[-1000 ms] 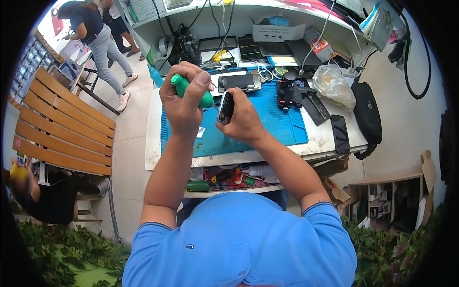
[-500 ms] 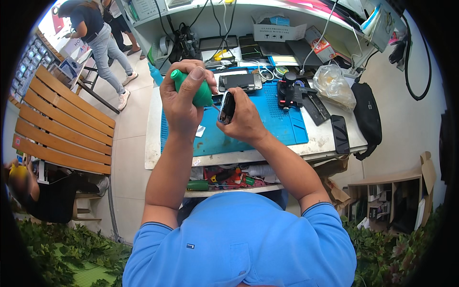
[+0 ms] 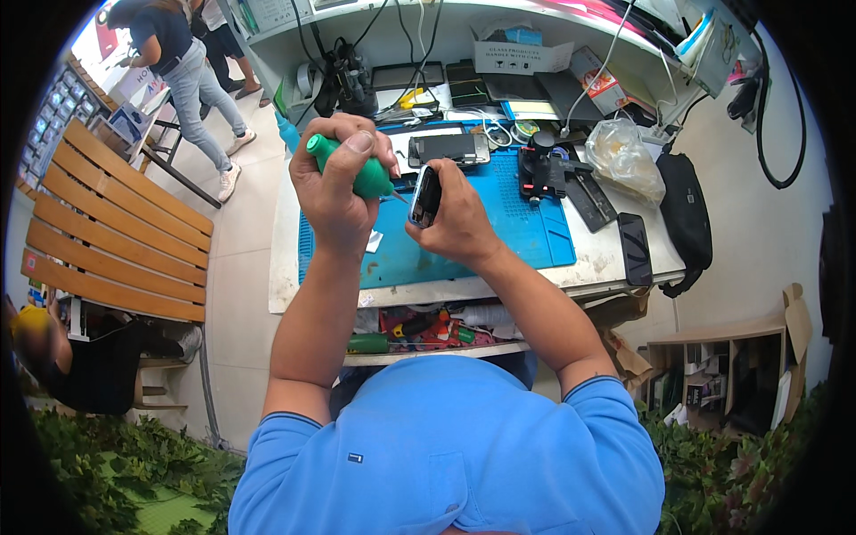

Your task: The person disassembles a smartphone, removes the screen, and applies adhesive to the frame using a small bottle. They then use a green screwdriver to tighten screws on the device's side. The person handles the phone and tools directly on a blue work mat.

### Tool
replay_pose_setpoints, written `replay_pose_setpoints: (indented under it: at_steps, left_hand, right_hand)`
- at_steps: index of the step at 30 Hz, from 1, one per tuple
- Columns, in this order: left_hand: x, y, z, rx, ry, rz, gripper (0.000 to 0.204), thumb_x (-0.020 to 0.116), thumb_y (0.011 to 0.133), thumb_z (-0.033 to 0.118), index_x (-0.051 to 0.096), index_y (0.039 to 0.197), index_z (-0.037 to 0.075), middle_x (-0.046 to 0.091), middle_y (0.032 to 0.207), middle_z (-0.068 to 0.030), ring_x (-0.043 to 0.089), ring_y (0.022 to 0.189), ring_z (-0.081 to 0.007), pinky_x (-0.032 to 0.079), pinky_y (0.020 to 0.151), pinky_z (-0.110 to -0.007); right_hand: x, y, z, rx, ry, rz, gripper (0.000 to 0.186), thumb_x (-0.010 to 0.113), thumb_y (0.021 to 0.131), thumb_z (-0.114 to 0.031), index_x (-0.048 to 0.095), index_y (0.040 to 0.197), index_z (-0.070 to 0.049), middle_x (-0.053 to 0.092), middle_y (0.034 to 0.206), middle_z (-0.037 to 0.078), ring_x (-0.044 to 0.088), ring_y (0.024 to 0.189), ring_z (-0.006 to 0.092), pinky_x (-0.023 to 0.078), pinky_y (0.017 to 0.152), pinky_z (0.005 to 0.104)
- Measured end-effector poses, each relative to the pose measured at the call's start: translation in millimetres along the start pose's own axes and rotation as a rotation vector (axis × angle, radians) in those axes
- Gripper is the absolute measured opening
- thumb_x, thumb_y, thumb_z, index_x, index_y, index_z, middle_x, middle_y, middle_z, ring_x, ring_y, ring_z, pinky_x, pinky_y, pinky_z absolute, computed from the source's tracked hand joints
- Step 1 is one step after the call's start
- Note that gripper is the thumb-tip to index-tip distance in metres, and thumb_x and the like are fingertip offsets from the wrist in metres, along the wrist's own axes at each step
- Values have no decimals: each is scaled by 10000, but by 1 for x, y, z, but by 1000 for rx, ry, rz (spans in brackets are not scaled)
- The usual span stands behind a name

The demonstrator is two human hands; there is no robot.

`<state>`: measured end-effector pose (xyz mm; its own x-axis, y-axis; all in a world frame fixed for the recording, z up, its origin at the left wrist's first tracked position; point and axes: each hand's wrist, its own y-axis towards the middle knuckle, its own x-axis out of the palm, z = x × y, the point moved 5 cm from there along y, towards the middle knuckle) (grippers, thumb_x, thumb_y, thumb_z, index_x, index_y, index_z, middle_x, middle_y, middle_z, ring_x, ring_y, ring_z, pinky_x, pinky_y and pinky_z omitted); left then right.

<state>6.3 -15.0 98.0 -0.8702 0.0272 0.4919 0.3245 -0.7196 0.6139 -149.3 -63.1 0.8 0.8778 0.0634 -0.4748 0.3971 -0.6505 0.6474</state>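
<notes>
Left grip (image 3: 334, 183) clenched on green screwdriver (image 3: 357, 169), right grip (image 3: 455, 218) clasping phone (image 3: 425, 196) edge-up above blue mat (image 3: 517, 223) on desk (image 3: 606, 259). Seemingly mid-unscrewing; next calls for steady tip seating.

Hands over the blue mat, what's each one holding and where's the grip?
Left hand wraps the green screwdriver by its handle; right hand grips the phone by its edges, held on edge.

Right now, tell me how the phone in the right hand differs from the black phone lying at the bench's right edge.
The held phone is raised on edge in the right hand, a green-handled screwdriver tip at it; the black phone lies flat and untouched on the white bench. The held phone is over the blue mat; the black phone is off it. Both are dark slabs.
</notes>
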Motion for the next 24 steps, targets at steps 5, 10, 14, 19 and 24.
replay_pose_setpoints:
  at_steps: [5, 10, 14, 19, 24]
  left_hand:
    - [1, 1, -3, 6, -22, -22, 87, 682, 993, 76, 614, 972, 27, 618, 943, -133, 678, 806, -241, 605, 665, -389]
    - [0, 1, -5, 1, -2, -17, 85, 668, 1004, 94, 607, 983, 38, 611, 951, -138, 665, 826, -253, 599, 677, -394]
    - [0, 1, -7, 1, 2, -24, 113, 676, 1027, 122, 614, 994, 33, 611, 951, -138, 667, 831, -251, 598, 681, -394]
    - [-2, 7, -10, -37, 68, 26, 202, 663, 1112, 214, 654, 1041, 25, 655, 969, -140, 690, 858, -245, 614, 710, -404]
    - [5, 6, -5, -108, 95, 196, 321, 710, 1130, 346, 695, 1053, 35, 730, 939, -99, 745, 826, -202, 649, 674, -370]
  right_hand:
    - [-2, 1, -3, 33, 8, -48, 767, 908, 693, -113, 517, 1339, 19, 606, 1158, 222, 653, 1077, 438, 548, 949, 496]
    - [-2, 1, -2, 48, 19, -54, 753, 903, 698, -112, 514, 1330, 14, 607, 1148, 220, 653, 1071, 434, 548, 942, 496]
    - [-2, 2, -4, 55, 25, -55, 745, 901, 700, -110, 515, 1325, 13, 607, 1147, 221, 653, 1070, 434, 548, 942, 496]
    - [-1, 2, -3, -6, -6, -22, 743, 901, 711, -138, 520, 1332, 4, 606, 1115, 197, 660, 1006, 407, 551, 887, 477]
    - [-1, 1, -1, 14, -1, -25, 738, 904, 713, -152, 526, 1328, 1, 603, 1095, 184, 663, 967, 396, 553, 850, 468]
